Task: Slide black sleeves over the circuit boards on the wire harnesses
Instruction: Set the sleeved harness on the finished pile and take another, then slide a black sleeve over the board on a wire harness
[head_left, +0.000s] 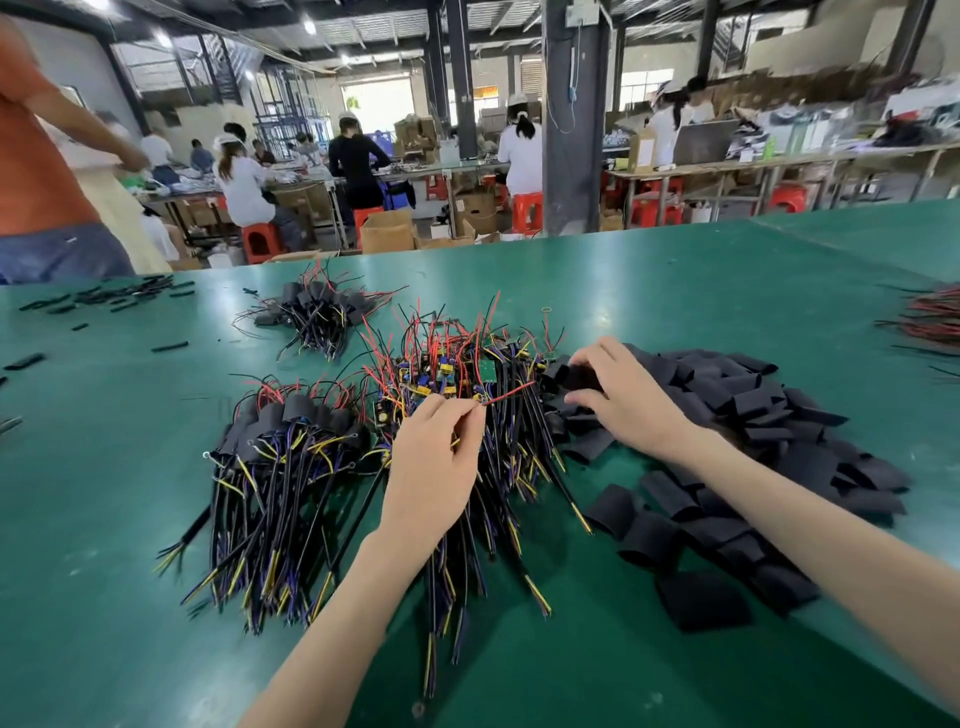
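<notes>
On the green table (675, 291), pinching a red wire (511, 391) with left hand (436, 462); gripping a black sleeve (581, 376) with right hand (628, 400), just right of the circuit boards (439, 371).

One view is given, taken by a wide-angle camera worn on the person's head. The scene is looked at forward and downward, from close above the near part of the green desk (675, 291). The forearms (332, 623) are seen entering from the bottom edge, and the left hand (434, 467) and right hand (618, 395) are caught near the middle of the frame. The upper third is taken up by the workshop hall (467, 130) beyond the desk's far edge.
</notes>
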